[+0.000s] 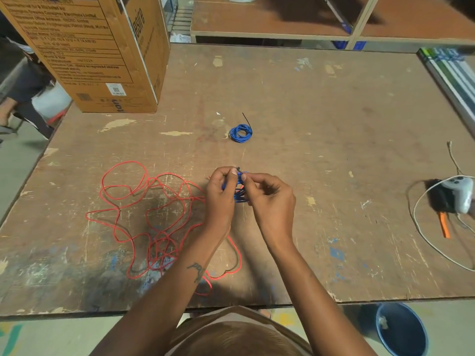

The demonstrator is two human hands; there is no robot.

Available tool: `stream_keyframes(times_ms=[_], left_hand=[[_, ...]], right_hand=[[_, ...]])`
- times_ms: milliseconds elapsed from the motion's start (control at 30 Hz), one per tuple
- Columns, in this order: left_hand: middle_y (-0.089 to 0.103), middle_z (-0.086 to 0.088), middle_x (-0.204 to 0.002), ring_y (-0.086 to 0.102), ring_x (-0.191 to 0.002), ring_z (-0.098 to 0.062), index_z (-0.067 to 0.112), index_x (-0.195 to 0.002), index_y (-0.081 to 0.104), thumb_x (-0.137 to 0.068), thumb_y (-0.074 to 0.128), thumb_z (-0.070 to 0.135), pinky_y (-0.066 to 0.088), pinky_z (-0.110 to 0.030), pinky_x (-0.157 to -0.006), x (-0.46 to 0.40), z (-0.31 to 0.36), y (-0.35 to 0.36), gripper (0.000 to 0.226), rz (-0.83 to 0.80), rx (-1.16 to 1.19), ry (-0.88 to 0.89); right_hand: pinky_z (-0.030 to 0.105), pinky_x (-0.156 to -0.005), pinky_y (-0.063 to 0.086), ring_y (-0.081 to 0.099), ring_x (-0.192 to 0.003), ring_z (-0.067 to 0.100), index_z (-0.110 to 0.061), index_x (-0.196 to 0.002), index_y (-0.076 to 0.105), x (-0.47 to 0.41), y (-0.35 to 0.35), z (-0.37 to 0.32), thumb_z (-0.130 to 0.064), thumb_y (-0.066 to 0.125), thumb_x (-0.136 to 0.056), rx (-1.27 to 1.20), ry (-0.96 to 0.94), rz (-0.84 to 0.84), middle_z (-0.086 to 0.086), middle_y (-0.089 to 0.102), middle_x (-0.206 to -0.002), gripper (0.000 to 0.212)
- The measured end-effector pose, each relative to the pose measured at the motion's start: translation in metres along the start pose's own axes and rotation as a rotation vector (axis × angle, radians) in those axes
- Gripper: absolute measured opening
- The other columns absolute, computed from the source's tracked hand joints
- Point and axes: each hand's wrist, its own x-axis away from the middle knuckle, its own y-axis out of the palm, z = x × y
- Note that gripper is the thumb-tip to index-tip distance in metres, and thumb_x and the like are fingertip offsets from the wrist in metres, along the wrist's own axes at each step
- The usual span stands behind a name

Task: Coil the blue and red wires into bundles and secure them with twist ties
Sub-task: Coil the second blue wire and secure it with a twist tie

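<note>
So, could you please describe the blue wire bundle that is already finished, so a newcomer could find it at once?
Start at the big cardboard box on the far left of the wooden table, then look right and slightly nearer, to mid-table. There lies a small blue wire coil, alone, with a thin black tie sticking up from it. Unlike the blue bundle held in both hands, nothing touches it.

Your worn wooden counter (pixel 308 104) carries a cardboard box (pixel 102 52) and 1 tied blue coil (pixel 240 133). Loose red wire (pixel 144 214) sprawls at your left; a corded device (pixel 455 194) lies right.
</note>
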Motion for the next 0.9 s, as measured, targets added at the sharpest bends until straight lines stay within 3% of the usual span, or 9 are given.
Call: stream_keyframes(times_ms=[67,133,267,533,800,900], left_hand=[[0.073,-0.026,-0.106,0.071,-0.097,-0.043,0.017,-0.102,0.07,-0.103,0.063,0.036,0.056,-0.063,-0.091,0.0,-0.002,-0.001,0.02,-0.005,-0.007,0.002],[0.072,-0.028,-0.106,0.07,-0.097,-0.05,0.02,-0.101,0.07,-0.103,0.063,0.038,0.052,-0.072,-0.093,0.001,-0.002,-0.001,0.02,-0.007,-0.018,-0.008],[0.071,-0.028,-0.106,0.068,-0.094,-0.035,0.011,-0.105,0.069,-0.102,0.061,0.037,0.051,-0.069,-0.095,0.004,-0.002,-0.001,0.027,-0.002,-0.012,-0.019],[0.065,-0.035,-0.107,0.065,-0.095,-0.038,0.005,-0.104,0.066,-0.104,0.061,0.034,0.047,-0.073,-0.095,0.007,-0.002,0.001,0.029,-0.033,0.003,-0.037],[0.069,-0.031,-0.099,0.07,-0.092,-0.044,0.007,-0.102,0.064,-0.106,0.061,0.029,0.052,-0.071,-0.088,0.011,0.004,0.001,0.023,-0.112,-0.059,0.004],[0.068,-0.029,-0.097,0.068,-0.091,-0.034,0.006,-0.1,0.061,-0.108,0.058,0.021,0.053,-0.064,-0.087,0.013,0.003,-0.002,0.017,-0.147,-0.11,0.047]], right_hand=[[0.044,-0.075,0.063,0.076,-0.072,0.014,-0.026,-0.091,0.085,0.003,0.001,0.0,-0.028,0.081,-0.094,0.067,-0.034,0.042,-0.007,0.079,-0.084,0.005],[0.039,-0.072,0.059,0.07,-0.069,0.013,-0.026,-0.088,0.084,0.004,0.002,-0.001,-0.026,0.082,-0.092,0.141,-0.081,0.085,-0.007,0.076,-0.082,0.004],[0.034,-0.069,0.056,0.067,-0.069,0.013,-0.025,-0.086,0.082,0.006,0.003,-0.001,-0.024,0.082,-0.09,0.159,-0.12,0.117,-0.006,0.073,-0.082,0.005],[0.023,-0.066,0.049,0.066,-0.07,0.013,-0.025,-0.083,0.079,0.008,0.0,0.0,-0.024,0.082,-0.09,0.194,-0.144,0.127,-0.005,0.07,-0.079,0.008],[0.04,-0.07,0.058,0.069,-0.071,0.013,-0.027,-0.09,0.082,0.009,-0.005,0.0,-0.028,0.082,-0.093,0.216,-0.163,0.135,-0.009,0.072,-0.088,0.003],[0.044,-0.073,0.061,0.072,-0.072,0.011,-0.03,-0.094,0.084,0.01,-0.005,-0.002,-0.031,0.082,-0.093,0.236,-0.163,0.159,-0.011,0.068,-0.094,0.002]])
